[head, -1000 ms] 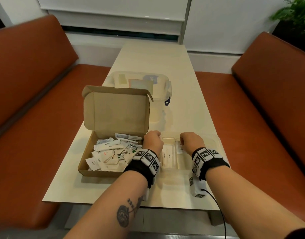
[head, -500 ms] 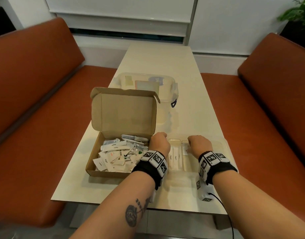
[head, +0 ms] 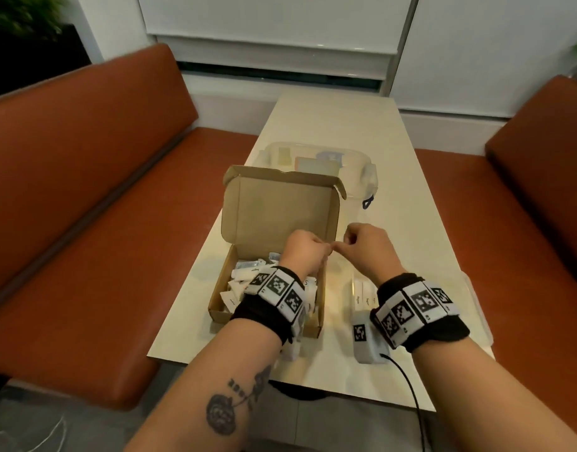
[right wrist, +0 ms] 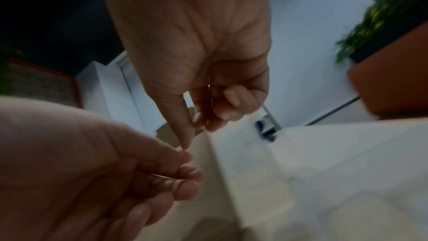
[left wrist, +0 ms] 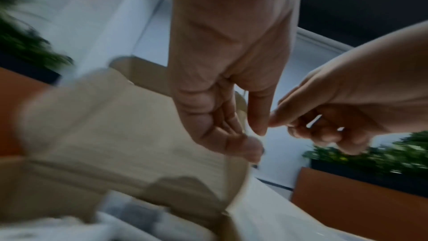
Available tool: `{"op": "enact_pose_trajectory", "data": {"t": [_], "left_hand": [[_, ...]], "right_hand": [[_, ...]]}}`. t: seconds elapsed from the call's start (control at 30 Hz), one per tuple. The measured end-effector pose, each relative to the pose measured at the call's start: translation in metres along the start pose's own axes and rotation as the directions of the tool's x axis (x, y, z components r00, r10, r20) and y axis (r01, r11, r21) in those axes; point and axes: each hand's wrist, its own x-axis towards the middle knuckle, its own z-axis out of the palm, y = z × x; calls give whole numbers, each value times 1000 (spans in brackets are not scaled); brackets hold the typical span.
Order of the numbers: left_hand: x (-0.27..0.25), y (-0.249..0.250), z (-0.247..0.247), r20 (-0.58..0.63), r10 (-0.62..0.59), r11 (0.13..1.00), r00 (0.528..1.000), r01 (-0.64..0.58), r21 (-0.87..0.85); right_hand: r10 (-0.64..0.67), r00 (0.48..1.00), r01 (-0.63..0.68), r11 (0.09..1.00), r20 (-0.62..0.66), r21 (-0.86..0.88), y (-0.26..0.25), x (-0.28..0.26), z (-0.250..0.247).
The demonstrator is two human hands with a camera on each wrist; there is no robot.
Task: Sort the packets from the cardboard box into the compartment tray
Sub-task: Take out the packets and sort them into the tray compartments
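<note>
— Where are the hands sitting?

— Both are hovering above the cream rectangular tabletop (head: 362, 132), meeting over the gap between the box and the tray. The left hand (head: 305, 252) is floating over the right edge of the open brown cardboard box (head: 277, 216); the right hand (head: 370, 247) is floating just beside it.

— Are they grasping anything?

— The thumb tips are touching each other, and the fingers of both are curling inward. The wrist views are blurring badly, so I cannot tell whether either hand is pinching a packet or is just clenched.

— And the packets?

— A heap of small white paper packets (head: 244, 277) is lying in the box, whose lid is standing upright. A few long white packets (head: 362, 293) are lying in the clear plastic compartment tray (head: 473, 298) under the right wrist; which compartment, I cannot say.

— Anything else?

— A clear lidded plastic container (head: 355, 161) is sitting behind the box, and orange-brown padded benches (head: 85, 190) are flanking the tabletop.
</note>
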Motion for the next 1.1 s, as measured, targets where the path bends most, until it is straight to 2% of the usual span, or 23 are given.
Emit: {"op": "enact_pose_trajectory", "data": {"t": [0.07,0.13,0.23,0.3,0.37,0.5,0.57,0.7,1.0,1.1], "left_hand": [[2,-13,-30,-111,-4,999,994,9,45],[4,-33,-59,-248,-24,996,968,46,82],[6,-65,-91,-456,-97,974,885,178,137],[7,-83,-102,-509,-126,952,852,248,179],[10,-96,-106,-503,-139,941,853,272,202],[18,-109,-101,-478,-111,954,872,228,193],[21,-111,-98,-487,-112,967,866,207,146],[25,-114,-95,-526,-134,986,840,166,13],[29,-115,-90,-569,-140,990,810,123,-69],[29,-116,-89,-574,-140,990,807,117,-78]], "right_hand": [[-46,996,40,996,78,77,-22,-4,18],[-79,981,66,995,175,79,-39,-8,40],[-81,945,82,997,316,11,-50,-12,73],[-61,920,80,996,387,-33,-51,-14,89],[-18,891,50,997,454,-59,-50,-16,99],[13,854,128,964,520,-235,-47,-17,105],[24,831,151,952,555,-267,-46,-18,105],[17,781,287,878,625,-382,-45,-19,102],[99,616,316,878,781,-360,-45,-15,88],[66,601,387,849,797,-361,-43,-16,85]]}}
